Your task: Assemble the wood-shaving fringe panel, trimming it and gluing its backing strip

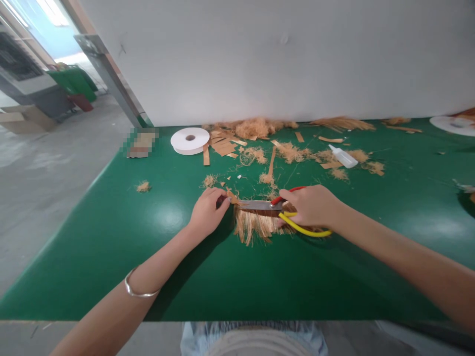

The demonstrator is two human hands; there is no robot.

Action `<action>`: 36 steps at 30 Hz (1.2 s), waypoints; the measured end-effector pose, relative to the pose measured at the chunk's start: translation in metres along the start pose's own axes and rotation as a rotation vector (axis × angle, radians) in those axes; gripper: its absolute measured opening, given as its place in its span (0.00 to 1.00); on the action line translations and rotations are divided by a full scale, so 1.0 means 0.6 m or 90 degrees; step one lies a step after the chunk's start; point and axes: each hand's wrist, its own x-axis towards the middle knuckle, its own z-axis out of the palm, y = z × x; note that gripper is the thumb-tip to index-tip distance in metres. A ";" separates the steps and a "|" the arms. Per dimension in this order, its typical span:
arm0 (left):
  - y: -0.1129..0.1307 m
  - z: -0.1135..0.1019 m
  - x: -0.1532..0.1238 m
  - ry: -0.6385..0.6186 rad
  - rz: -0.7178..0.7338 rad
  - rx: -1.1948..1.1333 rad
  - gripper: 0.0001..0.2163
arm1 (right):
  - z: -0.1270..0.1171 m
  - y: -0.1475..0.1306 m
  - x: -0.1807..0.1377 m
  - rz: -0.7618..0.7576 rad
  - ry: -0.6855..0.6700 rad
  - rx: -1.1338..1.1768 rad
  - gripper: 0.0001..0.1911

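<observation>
My left hand (210,210) is closed, pinching the left end of a tan fringed strip (252,227) between thumb and fingers. The strip's frayed strands hang toward me over the green table. In my right hand (313,205) is a pair of scissors (260,204) with one red and one yellow handle. Its blades lie along the strip's upper edge and point at my left fingertips. Part of the strip's right side is hidden behind the scissors and my right hand.
On the green table (92,257), a white reel (181,141), tan strips (224,147), fibre tufts (256,128) and a small white bottle (345,156) lie toward the back. A grey panel (278,64) rises behind. Another white disc (445,126) sits far right.
</observation>
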 end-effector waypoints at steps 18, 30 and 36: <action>0.007 -0.006 0.000 -0.042 -0.064 -0.034 0.04 | -0.013 0.000 0.017 -0.054 -0.003 -0.050 0.19; 0.008 -0.008 -0.001 -0.048 -0.002 -0.056 0.06 | -0.022 -0.006 0.041 -0.076 0.002 -0.076 0.18; 0.006 -0.007 -0.003 -0.049 0.031 -0.020 0.06 | -0.022 -0.006 0.043 -0.086 0.006 -0.083 0.18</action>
